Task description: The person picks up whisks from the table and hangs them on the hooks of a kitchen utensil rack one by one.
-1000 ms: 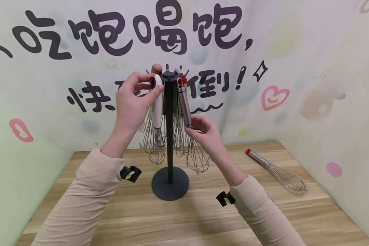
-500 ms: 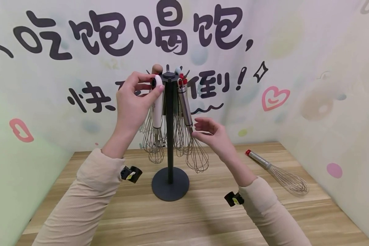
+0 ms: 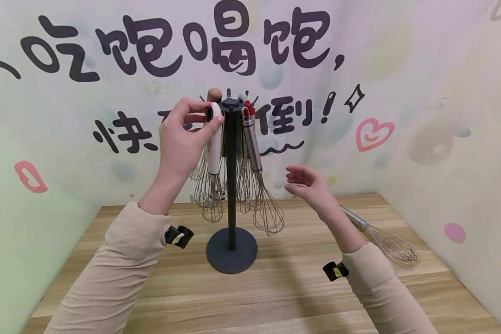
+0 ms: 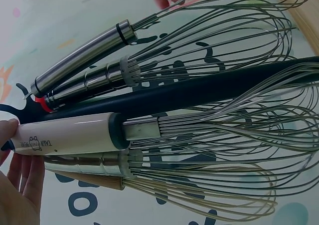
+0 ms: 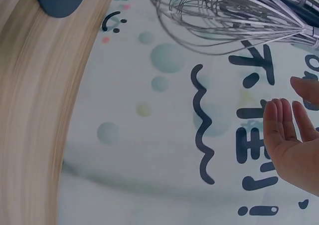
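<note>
My left hand [image 3: 184, 132] pinches the top end of a white-handled whisk [image 4: 70, 134] between thumb and fingers, up at the dark rack [image 3: 231, 185]. That whisk hangs wires-down in front of the rack's post. On the rack's right side hangs a whisk with a steel handle [image 3: 252, 146], tilted, its wire loops down. My right hand [image 3: 311, 188] is in the air to the right of it, apart from it, fingers loosely bent and holding nothing. In the left wrist view, a wooden-handled whisk [image 4: 94, 179] and other steel whisks [image 4: 89, 85] hang around the post.
Another whisk [image 3: 384, 239] with a red-tipped handle lies on the wooden table [image 3: 183, 297] at the right, partly behind my right forearm. The rack's round base [image 3: 231, 260] stands mid-table. A printed backdrop [image 3: 334, 153] closes off the back.
My right hand has let go of the steel-handled whisk and moved right, away from the rack. The whisk stays hanging. My left hand keeps its grip at the top of the white-handled whisk.
</note>
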`<state>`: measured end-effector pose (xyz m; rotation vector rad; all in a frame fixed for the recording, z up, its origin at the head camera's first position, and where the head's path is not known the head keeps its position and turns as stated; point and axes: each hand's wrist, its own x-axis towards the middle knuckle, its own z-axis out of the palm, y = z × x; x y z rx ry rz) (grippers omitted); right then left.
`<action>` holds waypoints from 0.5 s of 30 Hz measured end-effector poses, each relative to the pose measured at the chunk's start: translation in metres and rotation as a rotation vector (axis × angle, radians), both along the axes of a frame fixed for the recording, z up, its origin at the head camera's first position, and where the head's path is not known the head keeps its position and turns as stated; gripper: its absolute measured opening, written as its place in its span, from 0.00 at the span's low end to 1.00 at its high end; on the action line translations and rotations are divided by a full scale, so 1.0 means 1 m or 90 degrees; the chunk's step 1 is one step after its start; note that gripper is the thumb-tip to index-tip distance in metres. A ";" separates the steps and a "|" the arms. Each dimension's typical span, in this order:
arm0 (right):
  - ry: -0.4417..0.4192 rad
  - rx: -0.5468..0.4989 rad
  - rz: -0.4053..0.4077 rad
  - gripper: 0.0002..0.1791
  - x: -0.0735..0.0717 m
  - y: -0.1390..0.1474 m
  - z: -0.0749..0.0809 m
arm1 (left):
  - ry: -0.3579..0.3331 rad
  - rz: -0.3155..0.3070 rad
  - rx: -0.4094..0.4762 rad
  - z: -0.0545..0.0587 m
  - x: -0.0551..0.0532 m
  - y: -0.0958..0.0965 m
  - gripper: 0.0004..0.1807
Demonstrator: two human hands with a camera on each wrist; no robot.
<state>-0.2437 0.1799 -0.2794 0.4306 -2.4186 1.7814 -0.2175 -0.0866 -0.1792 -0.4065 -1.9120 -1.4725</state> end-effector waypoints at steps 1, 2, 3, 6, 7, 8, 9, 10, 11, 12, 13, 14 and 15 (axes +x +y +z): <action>-0.003 0.004 -0.004 0.25 -0.001 0.002 -0.001 | -0.001 0.001 -0.001 0.000 0.000 0.000 0.16; -0.005 0.008 -0.007 0.25 -0.001 0.004 -0.002 | -0.001 0.002 -0.002 0.000 0.000 0.000 0.16; -0.007 0.014 -0.009 0.25 -0.002 0.006 -0.003 | -0.001 0.003 -0.003 0.000 0.000 0.000 0.16; -0.008 0.028 -0.017 0.24 -0.004 0.010 -0.005 | -0.003 0.006 -0.004 0.000 0.001 0.000 0.16; -0.007 0.030 -0.019 0.24 -0.004 0.012 -0.006 | -0.003 0.005 -0.003 0.000 0.001 0.000 0.16; -0.006 0.034 -0.021 0.24 -0.005 0.014 -0.007 | -0.003 0.005 -0.002 0.000 0.001 0.001 0.16; -0.004 0.037 -0.023 0.24 -0.006 0.016 -0.008 | -0.002 0.005 -0.001 0.000 0.001 0.001 0.16; -0.003 0.040 -0.025 0.24 -0.006 0.018 -0.009 | -0.002 0.005 0.000 0.000 0.001 0.001 0.16; -0.003 0.043 -0.027 0.23 -0.007 0.020 -0.011 | -0.001 0.005 0.001 0.000 0.001 0.001 0.16; -0.002 0.047 -0.028 0.23 -0.008 0.023 -0.012 | 0.001 0.004 0.002 0.000 0.001 0.001 0.15; -0.004 0.050 -0.029 0.23 -0.009 0.025 -0.014 | 0.002 0.004 0.003 0.000 0.001 0.001 0.15; -0.004 0.053 -0.030 0.23 -0.010 0.028 -0.015 | 0.004 0.005 0.004 0.000 0.001 0.001 0.15; -0.006 0.056 -0.031 0.23 -0.011 0.031 -0.017 | 0.005 0.005 0.004 0.000 0.001 0.002 0.15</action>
